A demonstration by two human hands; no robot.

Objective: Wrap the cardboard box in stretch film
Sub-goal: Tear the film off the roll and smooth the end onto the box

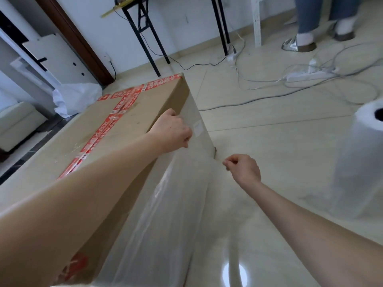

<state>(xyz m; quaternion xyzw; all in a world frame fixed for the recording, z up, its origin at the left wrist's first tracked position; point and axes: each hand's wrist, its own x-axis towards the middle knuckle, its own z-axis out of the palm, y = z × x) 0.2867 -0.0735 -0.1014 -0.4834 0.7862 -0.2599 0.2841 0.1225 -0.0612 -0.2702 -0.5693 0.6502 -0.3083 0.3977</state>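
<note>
A large cardboard box [116, 129] with red printed tape stands on the floor at the left. A sheet of clear stretch film [176, 204] hangs down its right side. My left hand [172, 131] grips the film's top edge at the box's upper right edge, fingers curled. Lower down, near the box's far bottom corner, my right hand [243, 167] pinches the film's far edge between thumb and fingers. The film roll [360, 160] stands upright on the floor at the right, apart from both hands.
Cables and a white power strip [310, 74] lie across the tiled floor behind the box. A black table leg [145, 38] and a person's feet [300, 44] are at the back. Crumpled white plastic [76, 98] lies left of the box.
</note>
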